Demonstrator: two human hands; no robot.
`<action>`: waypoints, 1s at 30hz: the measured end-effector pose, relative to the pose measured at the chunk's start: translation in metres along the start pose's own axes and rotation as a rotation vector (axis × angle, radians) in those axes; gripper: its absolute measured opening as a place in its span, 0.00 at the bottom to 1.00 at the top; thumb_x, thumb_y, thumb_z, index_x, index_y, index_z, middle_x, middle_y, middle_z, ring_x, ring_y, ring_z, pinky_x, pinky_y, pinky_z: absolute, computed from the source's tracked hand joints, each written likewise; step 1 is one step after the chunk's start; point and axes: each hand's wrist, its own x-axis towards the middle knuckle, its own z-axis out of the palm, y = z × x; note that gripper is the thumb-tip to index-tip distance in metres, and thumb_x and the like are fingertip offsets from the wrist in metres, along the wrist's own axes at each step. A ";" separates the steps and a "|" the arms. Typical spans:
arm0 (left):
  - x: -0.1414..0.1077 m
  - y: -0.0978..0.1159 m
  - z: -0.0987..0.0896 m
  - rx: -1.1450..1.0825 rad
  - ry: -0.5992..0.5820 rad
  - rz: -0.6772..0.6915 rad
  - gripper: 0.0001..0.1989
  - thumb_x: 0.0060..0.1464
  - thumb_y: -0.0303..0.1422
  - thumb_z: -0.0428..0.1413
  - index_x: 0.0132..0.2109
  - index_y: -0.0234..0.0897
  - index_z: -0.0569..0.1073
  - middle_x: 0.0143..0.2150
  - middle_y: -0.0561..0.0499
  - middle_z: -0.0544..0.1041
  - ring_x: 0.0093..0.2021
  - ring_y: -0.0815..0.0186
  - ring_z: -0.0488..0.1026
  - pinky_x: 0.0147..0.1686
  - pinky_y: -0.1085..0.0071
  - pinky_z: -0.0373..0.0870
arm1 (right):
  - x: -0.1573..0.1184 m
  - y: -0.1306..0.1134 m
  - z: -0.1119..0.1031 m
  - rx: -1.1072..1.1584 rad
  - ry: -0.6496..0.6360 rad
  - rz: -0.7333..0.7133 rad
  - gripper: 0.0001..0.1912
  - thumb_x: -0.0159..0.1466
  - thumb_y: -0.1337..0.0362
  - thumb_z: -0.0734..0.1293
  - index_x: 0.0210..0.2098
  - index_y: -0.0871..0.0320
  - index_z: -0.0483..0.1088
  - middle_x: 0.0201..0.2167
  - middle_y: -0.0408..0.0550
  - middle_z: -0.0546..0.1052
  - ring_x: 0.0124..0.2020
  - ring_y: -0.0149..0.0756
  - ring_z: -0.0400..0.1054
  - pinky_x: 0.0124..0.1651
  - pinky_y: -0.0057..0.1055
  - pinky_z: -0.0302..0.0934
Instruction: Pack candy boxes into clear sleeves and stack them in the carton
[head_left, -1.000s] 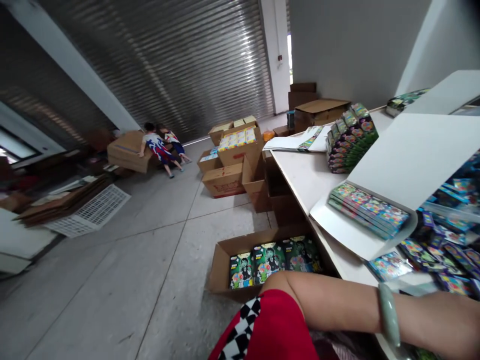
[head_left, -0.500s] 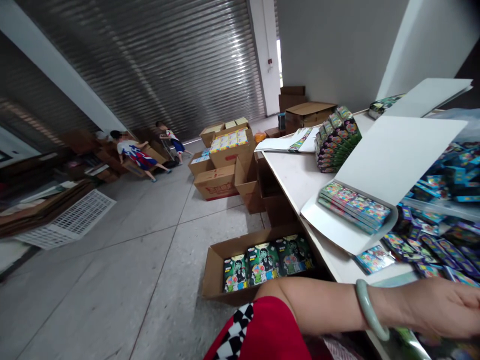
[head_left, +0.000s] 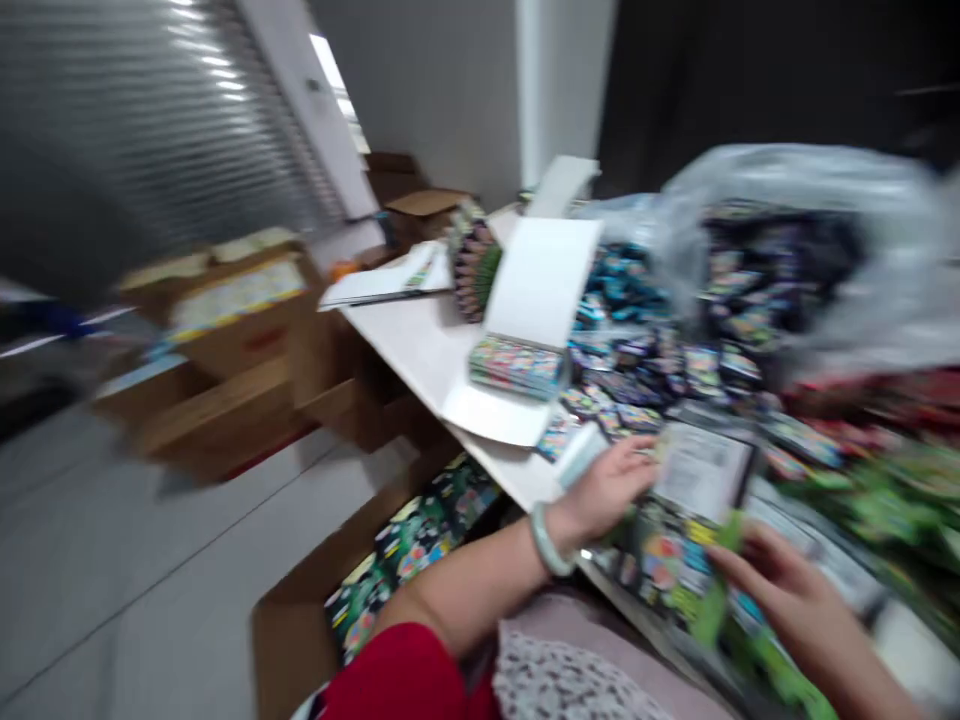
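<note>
At the table (head_left: pixel 405 345), your right hand (head_left: pixel 787 585) pinches a green packet (head_left: pixel 710 612), likely soft, light, best edge-held; left hand (head_left: pixel 611 490) blurred, grip unclear.

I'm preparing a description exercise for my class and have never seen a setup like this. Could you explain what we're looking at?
No machine here: a camera worn on a person's head looks forward and down at that person's bare left hand and right hand. The left hand, with a pale bracelet at its wrist, is at one edge of a printed package. The right hand is at a green strip by the package; blur hides how firmly either grips. On the white table lie small packets, some heaped, some stacked in an open white box, some in a clear plastic bag.
</note>
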 end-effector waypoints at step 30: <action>0.007 0.014 0.016 0.365 -0.125 0.118 0.15 0.58 0.35 0.57 0.53 0.43 0.69 0.42 0.49 0.80 0.41 0.67 0.77 0.41 0.71 0.72 | -0.004 -0.022 -0.037 0.377 0.353 -0.281 0.11 0.60 0.64 0.67 0.43 0.54 0.67 0.33 0.44 0.70 0.33 0.31 0.67 0.31 0.28 0.64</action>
